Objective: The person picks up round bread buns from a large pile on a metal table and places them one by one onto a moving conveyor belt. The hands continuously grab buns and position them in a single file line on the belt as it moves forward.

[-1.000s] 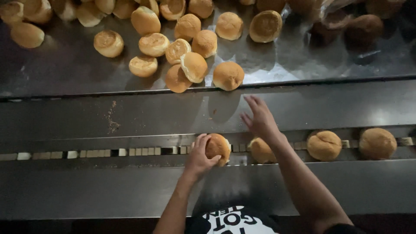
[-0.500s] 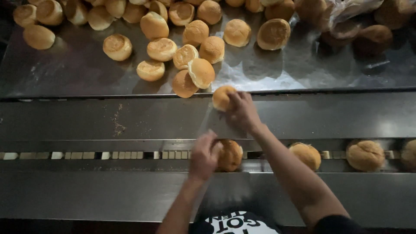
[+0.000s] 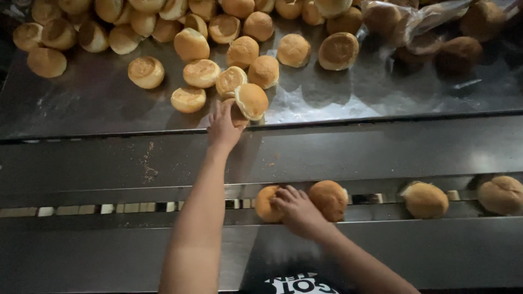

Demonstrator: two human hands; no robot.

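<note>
**Hands have swapped jobs on the bun line**

Everything is placed off the slotted conveyor channel (image 3: 136, 208) running across the steel. Beyond the channel, far-left, a heap of loose buns (image 3: 109, 24) is spread over the steel table (image 3: 81, 103). The left hand (image 3: 224, 125), which was down at the channel half a second ago, is now stretched up to the heap's near edge, fingers spread and laid against a tilted bun (image 3: 251, 100), not closed on it. In the channel itself, the right hand (image 3: 297, 209) is pressed down on a bun (image 3: 268, 204), a second bun (image 3: 329, 199) touching beside it. Further right in the channel, two more buns (image 3: 425, 200) are sat well apart. So feeding is judged mid-cycle: one seated, the next being fetched.
</note>
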